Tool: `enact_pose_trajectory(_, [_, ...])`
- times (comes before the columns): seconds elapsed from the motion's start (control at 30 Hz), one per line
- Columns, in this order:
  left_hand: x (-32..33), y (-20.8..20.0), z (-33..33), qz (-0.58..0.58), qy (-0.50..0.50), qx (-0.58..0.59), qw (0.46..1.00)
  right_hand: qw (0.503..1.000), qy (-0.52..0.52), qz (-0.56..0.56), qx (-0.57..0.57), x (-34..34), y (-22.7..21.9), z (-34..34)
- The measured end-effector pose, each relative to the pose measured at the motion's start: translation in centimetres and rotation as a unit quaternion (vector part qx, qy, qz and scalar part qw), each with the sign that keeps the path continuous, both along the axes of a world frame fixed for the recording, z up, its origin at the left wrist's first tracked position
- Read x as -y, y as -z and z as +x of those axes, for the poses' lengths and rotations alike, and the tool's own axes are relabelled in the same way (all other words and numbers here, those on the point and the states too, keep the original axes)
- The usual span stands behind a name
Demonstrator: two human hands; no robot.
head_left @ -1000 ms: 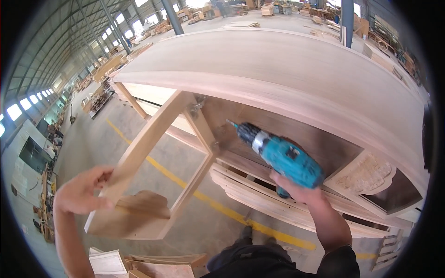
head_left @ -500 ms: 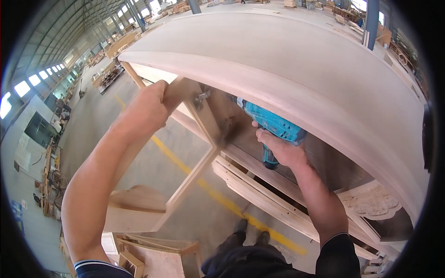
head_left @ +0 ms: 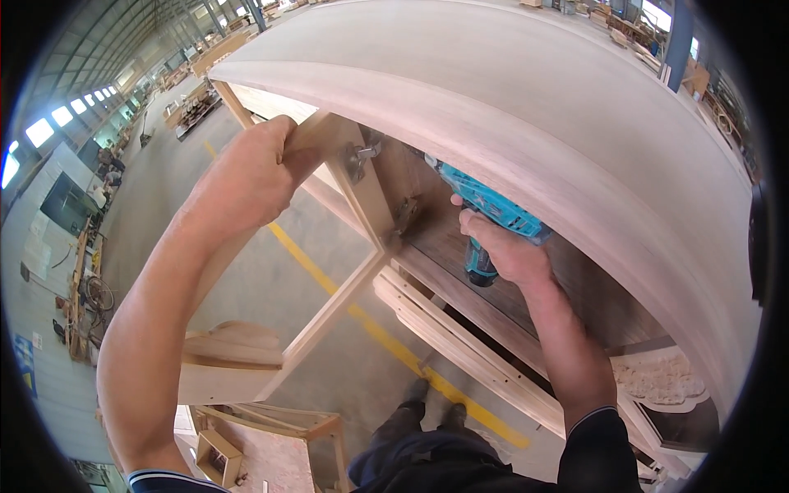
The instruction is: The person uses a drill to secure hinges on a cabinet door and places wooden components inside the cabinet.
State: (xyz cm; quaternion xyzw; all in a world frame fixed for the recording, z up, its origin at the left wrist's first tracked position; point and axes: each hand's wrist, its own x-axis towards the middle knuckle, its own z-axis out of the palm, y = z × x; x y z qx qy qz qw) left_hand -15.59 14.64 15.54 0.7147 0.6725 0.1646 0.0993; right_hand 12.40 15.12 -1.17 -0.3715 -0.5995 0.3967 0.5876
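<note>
My left hand (head_left: 251,172) is closed around the upper rail of an open wooden door frame (head_left: 325,148), swung out at the left end of a pale wooden cabinet (head_left: 493,70). Where frame meets cabinet, a metal hinge (head_left: 359,160) shows, with a second hinge (head_left: 405,212) deeper down. Just under the cabinet's top edge, my right hand (head_left: 508,249) grips a teal cordless drill (head_left: 497,205) by its handle. The drill's front end lies inside the cabinet, mostly hidden by the overhanging edge, so I cannot tell whether it touches anything.
Below the opening are drawer-like wooden fronts (head_left: 460,349), and a carved panel (head_left: 662,378) sits at the right. A small wooden unit (head_left: 271,452) stands at the lower left. The floor carries a yellow line (head_left: 386,341). Stacked timber (head_left: 193,107) lies farther off.
The view has shifted slightly, so the cabinet top sits higher in it. The drill has moved slightly further under the cabinet's edge. Both hands keep their grips.
</note>
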Motion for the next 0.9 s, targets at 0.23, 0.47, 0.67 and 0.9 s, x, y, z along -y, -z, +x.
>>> enact_pose_trajectory(0.23, [3.9, 3.8, 3.3, 0.455, 0.089, -0.246, 0.851, 0.998, -0.023, 0.039, 0.035, 0.0, -0.1, 0.5])
enact_pose_trajectory(0.47, [2.0, 14.5, 2.7, 0.271, -0.046, 0.180, 0.944, 0.998, -0.025, 0.040, 0.042, 0.2, -0.4, 0.3])
enact_pose_trajectory(0.67, [-4.0, 14.7, 4.4, 0.212, -0.025, 0.386, 0.898, 0.997, -0.030, 0.038, 0.061, -0.1, -0.3, 0.6])
enact_pose_trajectory(0.9, [-5.1, 15.4, 5.6, 0.279, -0.039, 0.369, 0.885, 0.982, 0.007, 0.051, 0.181, -0.5, -1.3, 1.7])
